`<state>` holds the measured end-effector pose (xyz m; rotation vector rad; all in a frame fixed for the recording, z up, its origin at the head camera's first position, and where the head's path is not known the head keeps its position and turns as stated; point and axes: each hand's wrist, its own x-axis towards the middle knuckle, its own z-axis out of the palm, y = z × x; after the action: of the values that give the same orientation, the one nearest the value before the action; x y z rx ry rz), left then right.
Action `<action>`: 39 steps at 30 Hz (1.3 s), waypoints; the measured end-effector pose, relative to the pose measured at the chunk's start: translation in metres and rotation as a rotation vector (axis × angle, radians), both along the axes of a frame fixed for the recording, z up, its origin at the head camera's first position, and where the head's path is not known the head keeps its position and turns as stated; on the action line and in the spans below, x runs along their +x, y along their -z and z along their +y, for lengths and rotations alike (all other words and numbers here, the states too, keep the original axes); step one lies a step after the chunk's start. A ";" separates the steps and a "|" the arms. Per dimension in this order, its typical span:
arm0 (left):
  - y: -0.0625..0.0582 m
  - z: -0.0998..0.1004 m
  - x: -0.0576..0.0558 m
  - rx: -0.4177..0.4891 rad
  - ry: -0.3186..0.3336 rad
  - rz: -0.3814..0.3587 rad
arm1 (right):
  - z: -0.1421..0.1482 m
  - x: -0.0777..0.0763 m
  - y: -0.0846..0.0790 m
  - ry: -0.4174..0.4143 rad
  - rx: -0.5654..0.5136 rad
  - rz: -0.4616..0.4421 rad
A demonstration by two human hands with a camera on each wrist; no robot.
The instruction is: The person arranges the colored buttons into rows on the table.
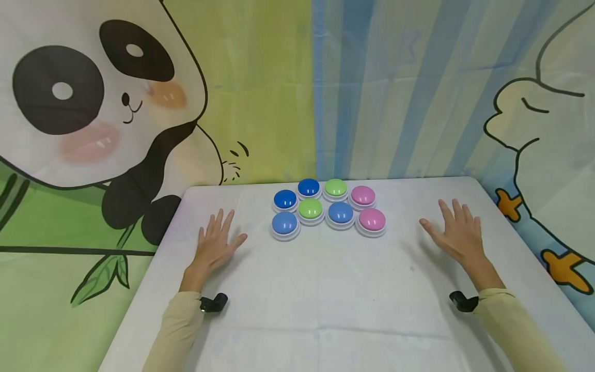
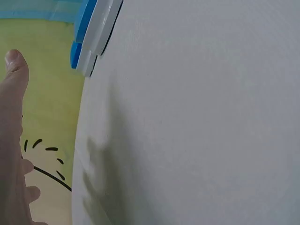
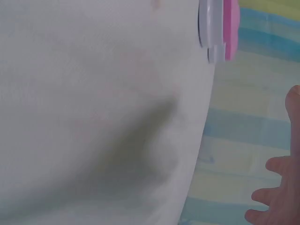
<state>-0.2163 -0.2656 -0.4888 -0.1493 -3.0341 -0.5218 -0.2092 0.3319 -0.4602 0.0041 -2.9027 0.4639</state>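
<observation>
Several round push buttons with white bases are grouped at the far middle of the table. Two are dark blue point(image 1: 285, 199), two green point(image 1: 310, 208), two lighter blue point(image 1: 341, 212) and two pink point(image 1: 372, 219). To the left of the group my left hand point(image 1: 214, 247) is spread above the table, palm down, holding nothing. On the other side, my right hand point(image 1: 457, 235) hovers likewise, fingers straight and thumb toward the buttons. The left wrist view catches blue buttons point(image 2: 84, 23) at its top; a pink button point(image 3: 230, 28) shows in the right wrist view.
A white cloth covers the table point(image 1: 321, 289). Behind it hang printed backdrops, one with a panda point(image 1: 139, 119) and one with blue stripes point(image 1: 355, 93). A black wrist camera point(image 1: 214, 303) sits at the left cuff, another black camera point(image 1: 464, 301) at the right.
</observation>
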 end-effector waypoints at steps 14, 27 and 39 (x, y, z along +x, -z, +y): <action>-0.005 0.046 -0.024 0.058 0.095 0.002 | -0.088 -0.024 0.000 -0.181 -0.097 0.064; -0.020 0.159 -0.088 -0.075 0.351 0.094 | -0.220 -0.089 -0.012 -0.478 0.105 -0.131; -0.009 0.170 -0.093 -0.128 0.356 0.001 | -0.241 -0.103 0.012 -0.514 0.034 -0.190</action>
<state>-0.3096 -0.0956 -0.4800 -0.7046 -3.0499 -0.3425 -0.3120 0.0910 -0.4726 0.7631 -3.0770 0.5149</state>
